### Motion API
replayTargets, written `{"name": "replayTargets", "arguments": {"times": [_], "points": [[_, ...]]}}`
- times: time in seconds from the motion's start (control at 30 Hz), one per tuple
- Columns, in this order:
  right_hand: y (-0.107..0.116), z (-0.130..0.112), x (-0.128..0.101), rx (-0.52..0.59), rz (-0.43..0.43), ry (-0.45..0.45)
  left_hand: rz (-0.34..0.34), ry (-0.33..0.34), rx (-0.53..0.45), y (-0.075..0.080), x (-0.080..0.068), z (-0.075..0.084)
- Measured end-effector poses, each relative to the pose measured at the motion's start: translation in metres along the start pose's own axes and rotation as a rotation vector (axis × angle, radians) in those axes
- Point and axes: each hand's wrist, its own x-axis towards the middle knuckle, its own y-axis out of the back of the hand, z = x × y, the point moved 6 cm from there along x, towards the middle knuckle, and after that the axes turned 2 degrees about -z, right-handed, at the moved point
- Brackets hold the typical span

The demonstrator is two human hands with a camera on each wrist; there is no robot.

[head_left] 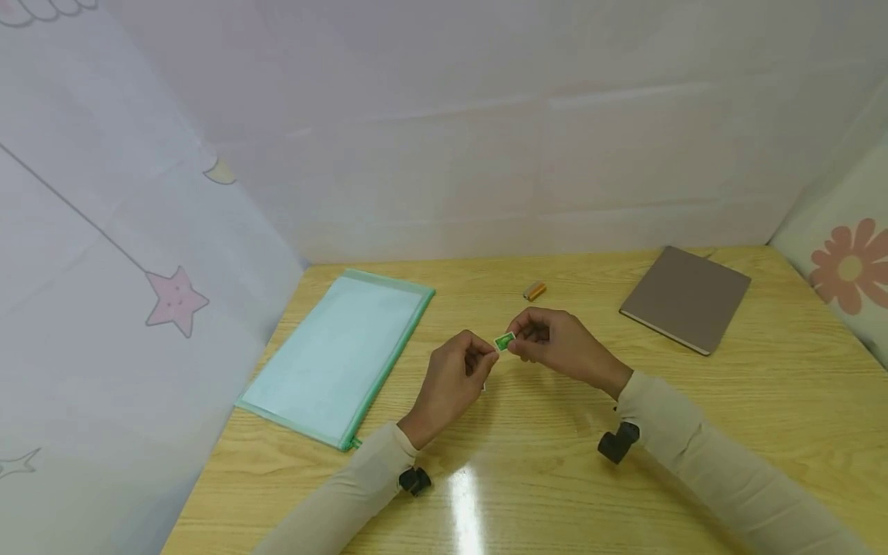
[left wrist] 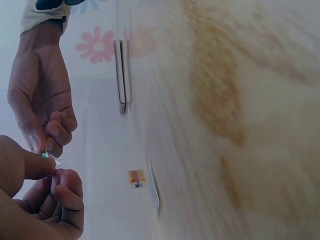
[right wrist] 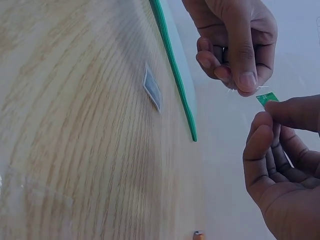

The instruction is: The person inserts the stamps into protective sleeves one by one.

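Note:
In the head view, the two hands meet above the middle of the table. My right hand (head_left: 565,347) pinches a small green stamp (head_left: 505,341) with a white border between thumb and forefinger. Beside it, my left hand (head_left: 451,378) pinches a thin, clear piece (left wrist: 58,162), mostly hidden by the fingers. The stamp's edge comes close to the left fingertips in the head view; the right wrist view shows a small gap. Under the hands, a small flat stamp-like piece (right wrist: 152,87) with a pale border lies on the wood.
A clear zip folder (head_left: 340,347) with green edging lies left on the table (head_left: 555,493). Orange batteries (head_left: 534,290) sit near the back edge. At the right lies a brown notebook (head_left: 687,301). Faint transparent film (right wrist: 40,207) lies on the wood.

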Motion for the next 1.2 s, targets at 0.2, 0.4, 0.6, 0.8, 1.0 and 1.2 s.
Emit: {"name": "replayTargets", "arguments": {"times": [0.2,0.4,0.6,0.8,1.0,1.2], "points": [[0.000,-0.002,0.001,-0.080,-0.004,0.021,-0.001,0.005,0.018,0.000,0.000,-0.001],[0.000,-0.009,0.000,-0.208,-0.002,0.070,-0.012,0.026,0.023,-0.001,-0.001,-0.001],[0.000,-0.014,0.000,-0.266,-0.006,0.100,-0.023,0.036,-0.006,-0.001,-0.002,-0.002],[0.001,-0.016,0.000,-0.281,-0.013,0.109,-0.032,0.039,-0.045,-0.002,-0.001,-0.002],[0.001,-0.016,0.000,-0.283,-0.018,0.115,-0.034,0.033,-0.071,-0.003,-0.002,-0.004],[-0.003,-0.016,0.003,-0.283,-0.053,0.123,-0.029,-0.003,-0.018,-0.004,0.000,-0.002]]}}
